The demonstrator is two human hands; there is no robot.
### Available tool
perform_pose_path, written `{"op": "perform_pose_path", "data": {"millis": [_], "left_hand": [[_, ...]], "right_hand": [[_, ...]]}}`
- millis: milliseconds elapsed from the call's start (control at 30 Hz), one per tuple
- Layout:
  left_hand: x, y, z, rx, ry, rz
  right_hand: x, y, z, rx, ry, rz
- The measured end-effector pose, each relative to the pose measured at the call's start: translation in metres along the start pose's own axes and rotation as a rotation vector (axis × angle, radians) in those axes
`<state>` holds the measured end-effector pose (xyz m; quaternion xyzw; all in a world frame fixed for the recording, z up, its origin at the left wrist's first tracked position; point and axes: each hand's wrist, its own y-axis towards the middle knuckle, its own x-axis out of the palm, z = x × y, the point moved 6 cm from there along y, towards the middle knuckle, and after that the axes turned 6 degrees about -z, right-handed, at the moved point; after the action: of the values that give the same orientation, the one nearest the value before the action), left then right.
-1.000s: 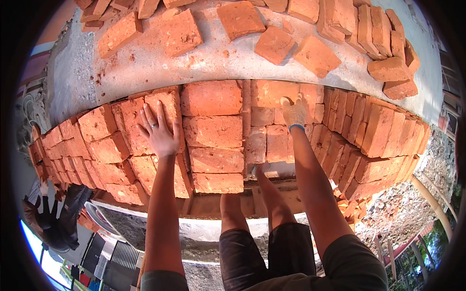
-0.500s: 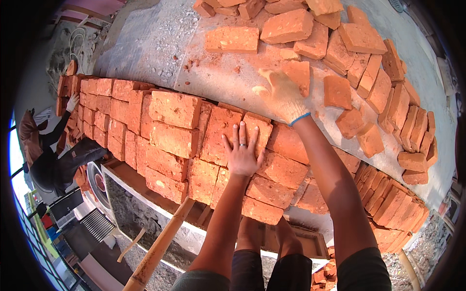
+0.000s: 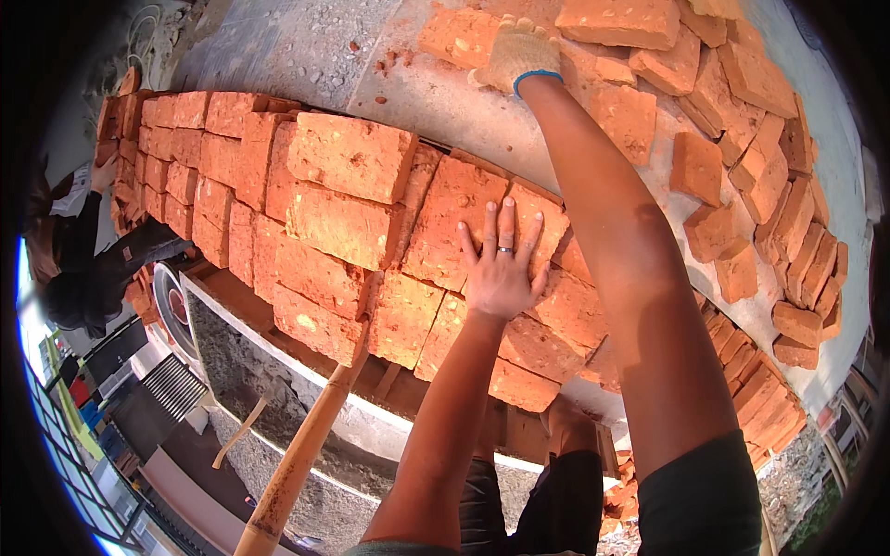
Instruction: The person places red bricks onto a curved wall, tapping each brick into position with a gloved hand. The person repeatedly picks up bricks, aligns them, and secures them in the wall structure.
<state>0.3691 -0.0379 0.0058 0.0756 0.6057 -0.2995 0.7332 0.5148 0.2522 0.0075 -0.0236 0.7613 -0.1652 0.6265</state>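
My bare left hand, with a ring on one finger, lies flat with spread fingers on the bricks of a long, tightly packed stack. Its fingertips rest across the joint between two orange-red bricks. My right hand, in a cream knitted glove with a blue cuff, is stretched far forward. It covers the right end of a loose brick lying on the concrete slab, thumb at the near side and fingers apart. I cannot see how firmly it touches that brick.
Loose bricks lie heaped at the right. A bamboo pole leans against the stack's near side, above a concrete trough. At the far left a person works with one hand on the stack's end. Concrete slab extends beyond the stack.
My right hand has moved forward and left from above the bare slab to the loose brick's right end. My left hand stays on the stack. The whole view has shifted.
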Motion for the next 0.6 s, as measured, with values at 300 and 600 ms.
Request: {"op": "perform_pose_path", "data": {"millis": [300, 600], "left_hand": [[0.014, -0.001, -0.001, 0.01, 0.163, 0.042], [0.023, -0.001, -0.006, 0.094, 0.273, 0.182]], "right_hand": [[0.005, -0.369, 0.161, 0.424, 0.83, 0.382], [0.129, -0.646, 0.317, 1.117, 0.607, -0.434]]}}
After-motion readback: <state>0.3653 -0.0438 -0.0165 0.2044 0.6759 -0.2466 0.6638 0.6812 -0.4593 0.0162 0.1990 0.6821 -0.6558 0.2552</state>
